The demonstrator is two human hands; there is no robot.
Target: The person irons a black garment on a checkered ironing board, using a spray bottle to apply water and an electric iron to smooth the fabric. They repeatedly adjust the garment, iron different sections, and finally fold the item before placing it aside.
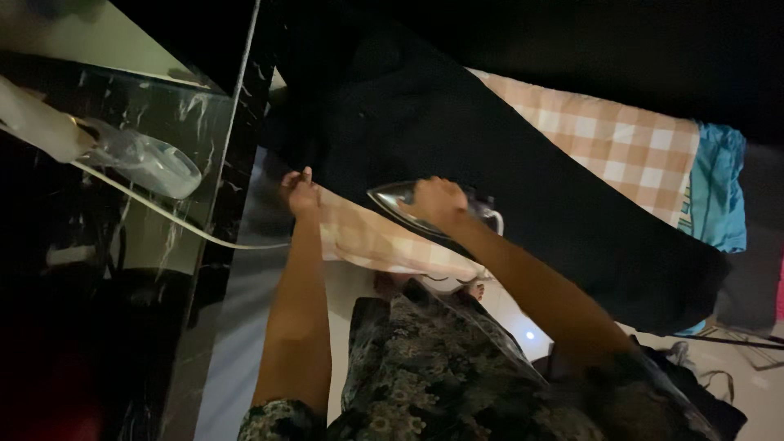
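A clothes iron (pixel 402 204) rests on a dark garment (pixel 457 139) spread over a checked orange-and-white cover (pixel 621 139). My right hand (pixel 439 200) is closed around the iron's handle. My left hand (pixel 299 192) pinches the near edge of the dark garment, next to a bare part of the checked cover (pixel 367 241). The light is dim, and the garment's folds are hard to make out.
A white cord (pixel 155 204) runs from the left toward my left hand. A pale plastic bottle (pixel 147 159) lies on a dark marbled surface (pixel 204 114) at left. Blue cloth (pixel 719 196) hangs at the far right. My patterned clothing (pixel 425 367) fills the bottom.
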